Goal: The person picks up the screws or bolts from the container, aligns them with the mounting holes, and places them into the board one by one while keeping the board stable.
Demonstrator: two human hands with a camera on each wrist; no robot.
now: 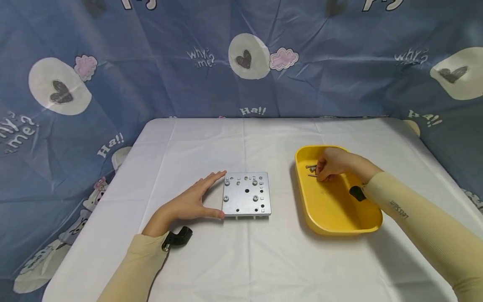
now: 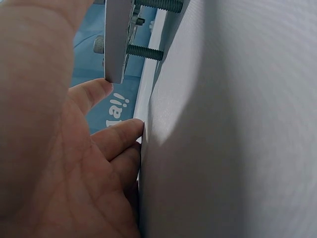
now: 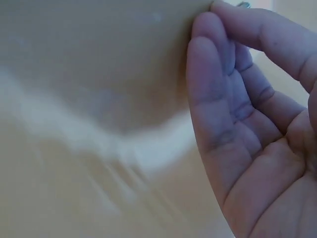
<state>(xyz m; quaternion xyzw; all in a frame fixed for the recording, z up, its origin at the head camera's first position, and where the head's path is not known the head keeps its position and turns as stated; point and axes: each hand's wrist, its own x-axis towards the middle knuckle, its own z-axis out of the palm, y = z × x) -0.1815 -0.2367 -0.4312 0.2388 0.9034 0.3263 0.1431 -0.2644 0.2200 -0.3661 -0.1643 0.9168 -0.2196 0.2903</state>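
Note:
A silver metal plate (image 1: 247,191) with several holes and socket-head screws (image 1: 255,198) stands on the table. Threaded screw shanks (image 2: 146,52) stick out of its underside in the left wrist view. My left hand (image 1: 190,201) is spread along the plate's left edge, thumb at the near corner, index finger at the far one. Inside a yellow tray (image 1: 313,218), my right hand (image 1: 332,163) reaches down with thumb and fingertips together. A thin screw (image 1: 312,175) points out from those fingertips. Other small screws (image 1: 311,167) lie just beside them.
White cloth (image 1: 279,260) covers the table, and the tray stands to the right of the plate. A blue patterned curtain (image 1: 339,84) hangs behind the table and along its sides.

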